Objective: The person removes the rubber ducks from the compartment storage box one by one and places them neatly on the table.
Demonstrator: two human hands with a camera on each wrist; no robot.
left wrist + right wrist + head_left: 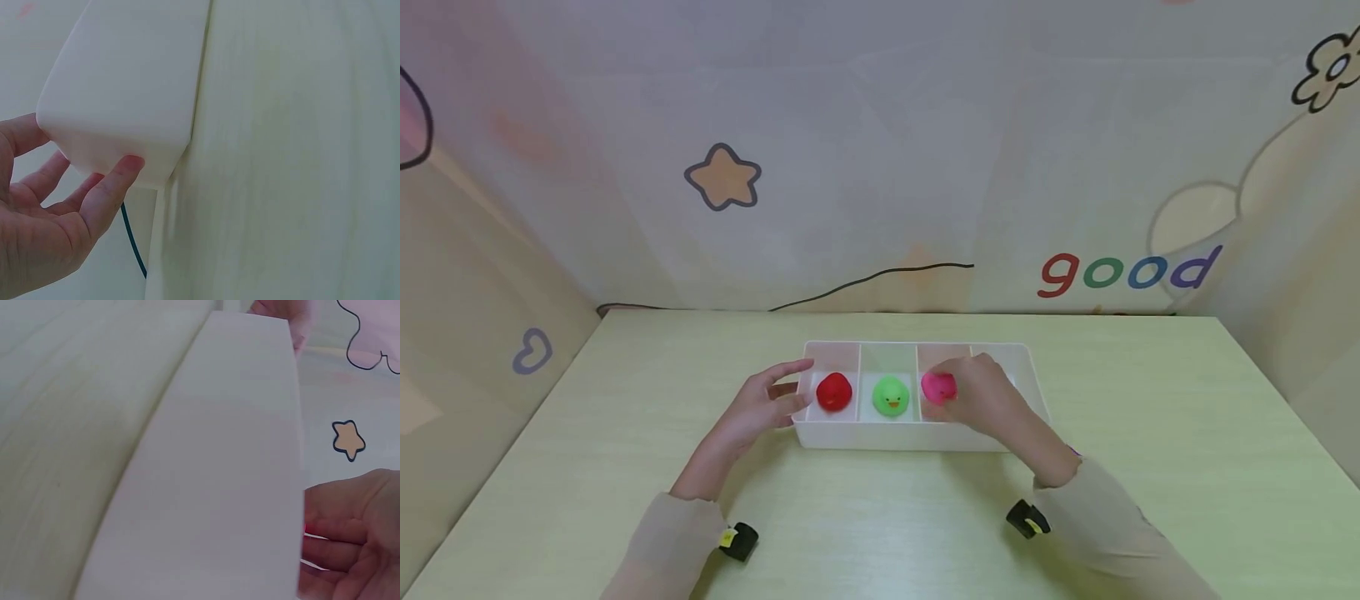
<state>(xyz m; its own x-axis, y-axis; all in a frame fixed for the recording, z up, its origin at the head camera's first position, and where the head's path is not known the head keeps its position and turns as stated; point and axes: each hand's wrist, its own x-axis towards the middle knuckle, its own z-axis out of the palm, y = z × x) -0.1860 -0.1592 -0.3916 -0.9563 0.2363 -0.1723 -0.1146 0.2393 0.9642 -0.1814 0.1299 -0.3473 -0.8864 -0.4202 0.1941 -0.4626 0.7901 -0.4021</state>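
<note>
A long white divided box [880, 437] rests on the table, its compartments in a row. In the leftmost lies a red rubber toy [834, 392]; a green rubber duck [891, 397] with an orange beak sits one compartment to the right. My right hand [988, 398] reaches over the front wall and pinches a pink rubber toy [937, 387] within the third compartment, its fingers covering part of it. At the box's left end, my left hand [767, 402] touches the wall with spread fingers. The left wrist view shows the thumb [122, 178] against that end.
The pale wooden table [880, 517] stretches around the box. Behind it rises a printed cloth backdrop [880, 167] with a star and the word "good". The right end compartment [1000, 360] is partly covered by my right hand. Both wrists carry small black devices [741, 542].
</note>
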